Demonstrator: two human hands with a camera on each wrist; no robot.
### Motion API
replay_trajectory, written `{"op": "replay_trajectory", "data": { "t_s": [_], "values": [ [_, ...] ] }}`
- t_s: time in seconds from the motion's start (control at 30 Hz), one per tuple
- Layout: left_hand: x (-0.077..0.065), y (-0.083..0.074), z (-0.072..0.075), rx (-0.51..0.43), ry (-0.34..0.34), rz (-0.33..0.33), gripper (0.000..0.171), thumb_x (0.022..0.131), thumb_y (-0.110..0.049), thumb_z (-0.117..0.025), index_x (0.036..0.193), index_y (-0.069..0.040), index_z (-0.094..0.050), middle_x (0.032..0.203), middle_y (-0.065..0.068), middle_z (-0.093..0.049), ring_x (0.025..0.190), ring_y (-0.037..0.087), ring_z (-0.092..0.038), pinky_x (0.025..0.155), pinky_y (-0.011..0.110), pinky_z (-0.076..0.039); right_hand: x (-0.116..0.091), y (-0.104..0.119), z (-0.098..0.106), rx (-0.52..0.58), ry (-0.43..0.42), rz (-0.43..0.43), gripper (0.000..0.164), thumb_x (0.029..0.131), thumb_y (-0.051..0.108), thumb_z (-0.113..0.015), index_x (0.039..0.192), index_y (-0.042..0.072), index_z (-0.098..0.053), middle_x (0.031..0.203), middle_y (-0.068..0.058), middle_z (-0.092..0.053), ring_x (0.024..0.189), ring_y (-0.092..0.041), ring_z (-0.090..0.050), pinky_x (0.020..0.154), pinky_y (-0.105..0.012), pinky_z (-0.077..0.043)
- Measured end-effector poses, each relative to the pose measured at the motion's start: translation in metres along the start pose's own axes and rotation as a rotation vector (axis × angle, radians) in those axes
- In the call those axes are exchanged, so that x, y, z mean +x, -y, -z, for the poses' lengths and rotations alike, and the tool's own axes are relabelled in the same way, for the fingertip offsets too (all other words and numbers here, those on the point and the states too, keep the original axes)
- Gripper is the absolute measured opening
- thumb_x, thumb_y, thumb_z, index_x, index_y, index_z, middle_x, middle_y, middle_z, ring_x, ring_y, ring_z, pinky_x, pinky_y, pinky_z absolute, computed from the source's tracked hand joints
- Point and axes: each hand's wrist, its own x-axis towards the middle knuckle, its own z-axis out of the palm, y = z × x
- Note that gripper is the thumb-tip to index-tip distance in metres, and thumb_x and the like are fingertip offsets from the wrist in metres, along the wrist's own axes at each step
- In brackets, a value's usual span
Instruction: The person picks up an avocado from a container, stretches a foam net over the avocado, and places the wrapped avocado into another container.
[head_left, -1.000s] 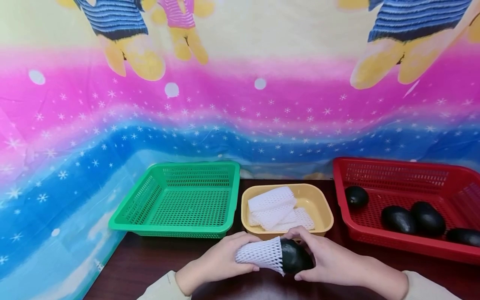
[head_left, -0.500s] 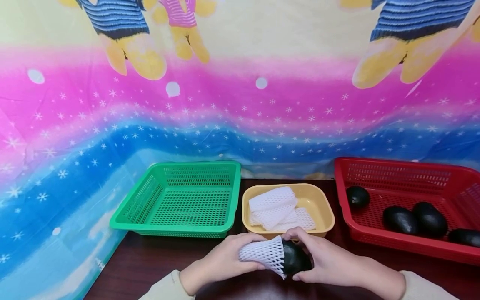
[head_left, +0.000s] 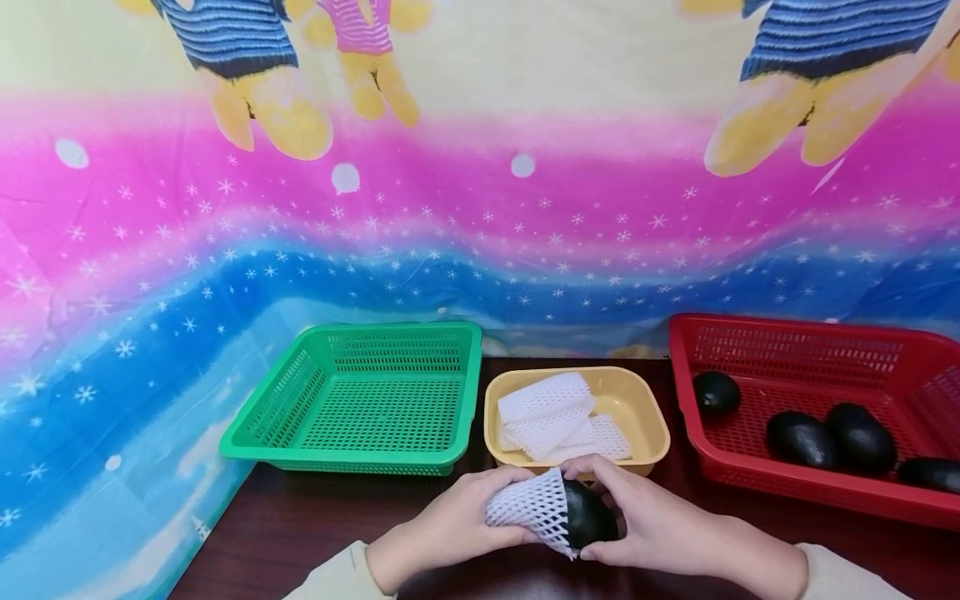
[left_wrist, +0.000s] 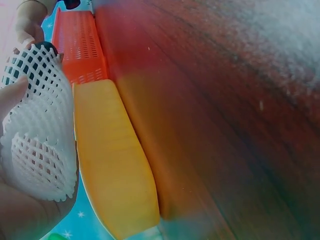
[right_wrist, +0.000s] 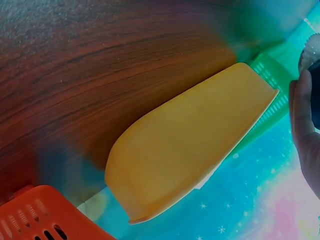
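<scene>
In the head view, a white foam net sleeve [head_left: 529, 507] covers the left part of a dark, glossy, avocado-like fruit [head_left: 589, 515]. My left hand [head_left: 457, 518] grips the sleeve, thumb in front and fingers behind it. At the bare right end, my right hand [head_left: 652, 515] holds the fruit between its thumb and fingers. Through the mesh of the sleeve [left_wrist: 37, 120] in the left wrist view, the dark fruit shows near the far end. Only the fingers [right_wrist: 302, 107] of the right hand, against the fruit's edge, appear in the right wrist view.
Behind the hands, a yellow tub [head_left: 651, 433] holds several folded white foam nets [head_left: 551, 417]. A green basket [head_left: 348, 458] stands to its left. The red basket [head_left: 795, 483] at right holds several dark fruits [head_left: 801, 440]. A printed cloth [head_left: 480, 208] hangs behind the table.
My left hand has shifted slightly right with the sleeve, and the right hand slightly left with the fruit. Less of the dark fruit shows outside the net.
</scene>
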Motion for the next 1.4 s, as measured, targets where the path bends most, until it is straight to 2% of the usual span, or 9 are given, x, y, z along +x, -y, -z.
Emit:
{"op": "replay_trajectory", "data": {
  "t_s": [0.13, 0.27, 0.4, 0.53, 0.67, 0.87, 1.07, 1.2, 1.4],
  "values": [
    [0.0, -0.001, 0.001, -0.009, 0.0, 0.032, 0.05, 0.087, -0.031, -0.085, 0.131, -0.021, -0.063, 0.117, -0.008, -0.068, 0.1, 0.003, -0.061, 0.089, 0.025, -0.051, -0.001, 0.0, -0.001, -0.004, -0.031, 0.07, 0.073, 0.084, 0.014, -0.086, 0.141, 0.021, -0.04, 0.137, 0.001, -0.048, 0.108, -0.011, -0.058, 0.084, -0.027, -0.055],
    [0.001, -0.003, 0.002, -0.021, 0.004, 0.049, 0.053, 0.085, -0.031, -0.086, 0.132, -0.021, -0.063, 0.117, -0.008, -0.068, 0.1, 0.003, -0.061, 0.089, 0.025, -0.051, -0.003, 0.002, 0.001, 0.013, -0.028, 0.073, 0.078, 0.082, 0.003, -0.085, 0.144, 0.023, -0.043, 0.137, 0.001, -0.046, 0.115, -0.012, -0.056, 0.083, -0.027, -0.057],
    [0.001, -0.004, 0.001, -0.041, 0.008, 0.048, 0.056, 0.083, -0.031, -0.087, 0.132, -0.02, -0.062, 0.115, -0.008, -0.068, 0.099, 0.003, -0.061, 0.088, 0.025, -0.051, -0.006, 0.003, 0.005, 0.104, -0.022, 0.026, 0.072, 0.087, 0.007, -0.083, 0.147, 0.021, -0.045, 0.137, -0.005, -0.051, 0.115, -0.014, -0.058, 0.08, -0.028, -0.059],
    [0.002, -0.006, 0.002, -0.061, 0.004, 0.082, 0.059, 0.083, -0.033, -0.088, 0.134, -0.02, -0.062, 0.115, -0.008, -0.067, 0.098, 0.003, -0.061, 0.086, 0.025, -0.051, -0.007, 0.002, 0.008, 0.185, -0.05, -0.012, 0.062, 0.089, 0.011, -0.081, 0.142, 0.017, -0.049, 0.134, -0.01, -0.057, 0.105, -0.012, -0.064, 0.076, -0.03, -0.06],
    [0.006, -0.01, 0.004, -0.048, -0.003, 0.086, 0.063, 0.082, -0.036, -0.088, 0.136, -0.019, -0.061, 0.115, -0.008, -0.067, 0.098, 0.003, -0.061, 0.087, 0.025, -0.051, -0.006, 0.002, 0.008, 0.13, -0.12, 0.041, 0.058, 0.087, 0.006, -0.082, 0.135, 0.015, -0.053, 0.129, -0.007, -0.06, 0.1, -0.011, -0.066, 0.074, -0.03, -0.06],
    [0.013, -0.016, 0.009, -0.025, 0.008, 0.082, 0.069, 0.079, -0.04, -0.09, 0.138, -0.021, -0.059, 0.118, -0.009, -0.066, 0.101, 0.003, -0.06, 0.088, 0.025, -0.051, -0.004, 0.002, 0.006, 0.079, -0.183, 0.131, 0.059, 0.085, 0.002, -0.083, 0.135, 0.016, -0.055, 0.127, -0.004, -0.058, 0.099, -0.012, -0.067, 0.072, -0.029, -0.06],
    [0.016, -0.021, 0.007, -0.019, 0.042, 0.078, 0.074, 0.077, -0.041, -0.091, 0.139, -0.023, -0.056, 0.124, -0.011, -0.063, 0.107, 0.002, -0.059, 0.092, 0.025, -0.05, -0.005, 0.003, 0.006, 0.107, -0.194, 0.13, 0.054, 0.085, 0.005, -0.084, 0.135, 0.012, -0.062, 0.122, -0.005, -0.063, 0.101, -0.011, -0.067, 0.07, -0.031, -0.061],
    [0.019, -0.023, 0.005, -0.004, 0.065, 0.06, 0.077, 0.076, -0.042, -0.091, 0.141, -0.022, -0.054, 0.127, -0.012, -0.062, 0.11, 0.002, -0.058, 0.093, 0.024, -0.049, -0.005, 0.001, 0.003, 0.129, -0.212, 0.139, 0.049, 0.084, 0.008, -0.086, 0.129, 0.008, -0.066, 0.117, -0.007, -0.067, 0.098, -0.01, -0.069, 0.069, -0.032, -0.061],
    [0.023, -0.024, 0.002, 0.012, 0.076, 0.045, 0.078, 0.077, -0.042, -0.091, 0.141, -0.021, -0.053, 0.126, -0.011, -0.061, 0.109, 0.001, -0.057, 0.093, 0.024, -0.049, -0.004, -0.004, -0.002, 0.096, -0.26, 0.189, 0.047, 0.079, 0.0, -0.087, 0.123, 0.006, -0.069, 0.114, -0.009, -0.067, 0.097, -0.009, -0.068, 0.07, -0.029, -0.06]
  ]
}}
